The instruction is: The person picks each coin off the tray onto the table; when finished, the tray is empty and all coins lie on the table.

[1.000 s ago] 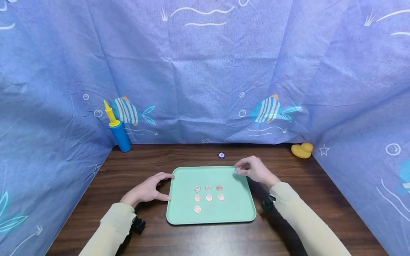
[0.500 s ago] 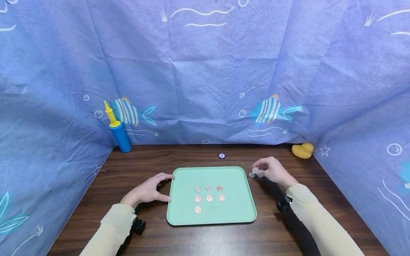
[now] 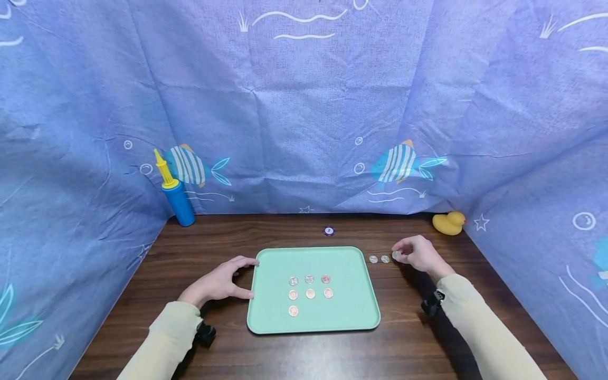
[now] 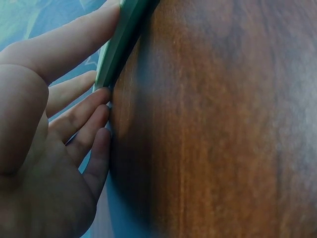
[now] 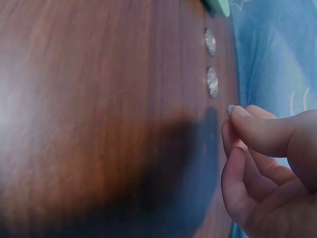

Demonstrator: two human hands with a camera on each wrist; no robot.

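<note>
My right hand (image 3: 420,256) is over the table just right of the tray, pinching a silver coin (image 5: 230,110) between thumb and fingertips. Two more silver coins lie flat on the wood in a row to its left, the nearer silver coin (image 3: 385,259) and the farther silver coin (image 3: 373,259). At the left side of the mint-green tray (image 3: 353,316), my left hand (image 3: 220,279) rests its spread thumb and fingertips against the rim. Inside the tray are several coins (image 3: 310,293), silver and copper-coloured, in short rows with a single coin (image 3: 293,311) in front.
A dark poker chip (image 3: 329,231) lies behind the tray. At the back left stands a blue and yellow hand pump (image 3: 178,203); a yellow rubber duck (image 3: 448,224) sits at the back right. Blue fish-patterned cloth (image 3: 304,116) walls in the dark wooden table (image 3: 313,359).
My right hand has moved rightward from the tray's back right corner onto the table beyond. Two silver coins now lie on the wood there. The left hand and tray have stayed put.
</note>
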